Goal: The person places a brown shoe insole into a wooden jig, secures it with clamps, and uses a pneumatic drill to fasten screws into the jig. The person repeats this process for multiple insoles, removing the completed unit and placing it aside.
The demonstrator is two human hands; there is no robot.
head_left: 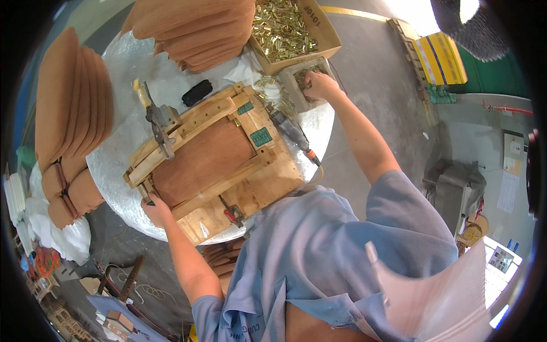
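A wooden clamping frame [208, 185] lies tilted on the round table, with a flat reddish-brown wood panel [205, 159] inside it. At the frame's near left corner is my left hand [158, 212], fingers closed around a small dark piece I cannot make out. My right hand [321, 86] reaches into a small open box [292, 85] of tiny metal pieces; its fingers are bent together among them, and their tips are hidden. A metal toggle clamp [158, 122] stands on the frame's far left side. Beside its right end lies a power screwdriver [292, 134].
A carton [327, 31] full of brass-coloured cylinders stands at the far edge, with loose ones beside it. Stacked brown panels [74, 97] stand left, more [194, 34] at the back. A black case [197, 92] lies behind the frame; a red-handled clamp [232, 214] sits on its near side.
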